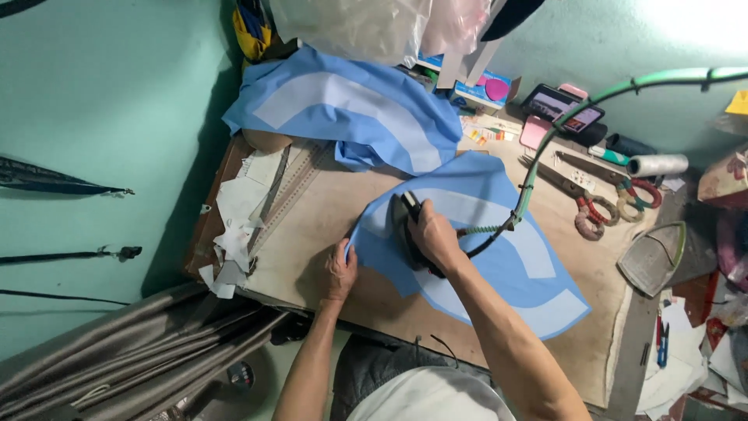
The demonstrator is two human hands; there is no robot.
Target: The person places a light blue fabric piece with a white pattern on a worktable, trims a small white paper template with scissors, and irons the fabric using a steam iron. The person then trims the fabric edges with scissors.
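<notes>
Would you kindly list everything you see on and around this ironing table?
Ironing table: one, tan padded top, centre.
Blue fabric pieces: two, light blue with paler bands; one under the iron, one bunched at the far end.
Iron: one, dark, on the near piece.
Hose: one, green, arching in from the right.
Scissors: two pairs, red-wrapped handles, right side.
Thread spool: one, white, right.
Paper scraps: several, white, left edge.
Left hand: pressing the fabric edge.
Right hand: gripping the iron.
</notes>
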